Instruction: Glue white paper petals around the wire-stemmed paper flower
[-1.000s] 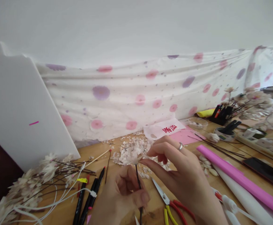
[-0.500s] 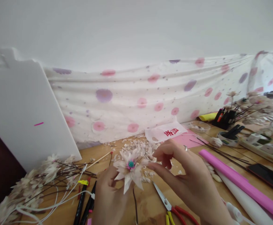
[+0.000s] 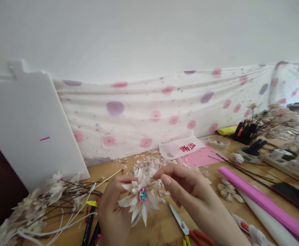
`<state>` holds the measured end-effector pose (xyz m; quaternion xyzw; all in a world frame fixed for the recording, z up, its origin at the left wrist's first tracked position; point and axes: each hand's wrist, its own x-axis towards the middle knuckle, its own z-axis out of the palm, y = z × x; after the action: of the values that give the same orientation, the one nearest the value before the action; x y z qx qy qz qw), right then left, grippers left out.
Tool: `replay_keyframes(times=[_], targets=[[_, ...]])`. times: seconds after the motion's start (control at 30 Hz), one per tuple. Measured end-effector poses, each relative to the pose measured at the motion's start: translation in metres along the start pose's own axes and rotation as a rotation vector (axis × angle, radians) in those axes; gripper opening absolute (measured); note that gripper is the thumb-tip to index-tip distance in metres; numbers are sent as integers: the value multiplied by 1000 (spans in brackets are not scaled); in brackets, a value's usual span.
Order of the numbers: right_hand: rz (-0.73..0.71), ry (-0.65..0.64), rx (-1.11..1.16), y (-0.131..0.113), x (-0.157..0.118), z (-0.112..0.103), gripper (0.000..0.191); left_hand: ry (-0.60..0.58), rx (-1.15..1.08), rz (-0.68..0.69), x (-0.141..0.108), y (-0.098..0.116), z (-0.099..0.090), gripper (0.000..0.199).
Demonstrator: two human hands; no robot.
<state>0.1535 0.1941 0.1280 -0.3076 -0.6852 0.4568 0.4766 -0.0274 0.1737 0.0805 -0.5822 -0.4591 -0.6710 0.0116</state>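
A handmade flower (image 3: 135,205) with pale, pointed petals and a teal-and-pink centre faces me, low in the middle of the view. My left hand (image 3: 116,208) is closed around it from behind and to the left; the stem and the fingertips are hidden by petals. Close to the flower's upper right petals is my right hand (image 3: 193,198), its fingers bent and the thumb and forefinger slightly apart, with nothing visible between them. Scissors (image 3: 181,222) with red handles lie open under the right hand. Loose petal scraps (image 3: 149,164) cover the wood behind the flower.
Several pale flowers on dark stems (image 3: 54,191) lie at left beside white cables (image 3: 59,225). A white board (image 3: 36,126) leans there. On the right are a pink roll (image 3: 262,201), a dark phone (image 3: 293,194), thin dark wires (image 3: 244,169) and a pen holder (image 3: 247,131).
The flower has tipped and dropped slightly, its centre lower now. My right hand's fingertips have shifted left, nearer the upper petals. The left hand keeps its hold.
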Motion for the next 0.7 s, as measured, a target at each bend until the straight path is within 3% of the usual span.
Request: replay_keyframes(times=[0.17, 0.7], targets=[[165, -134, 170, 2, 3, 3, 43, -18, -11, -11, 1, 3, 0, 17], [213, -80, 203, 3, 10, 1, 45, -4, 45, -2, 0, 2, 2, 17]])
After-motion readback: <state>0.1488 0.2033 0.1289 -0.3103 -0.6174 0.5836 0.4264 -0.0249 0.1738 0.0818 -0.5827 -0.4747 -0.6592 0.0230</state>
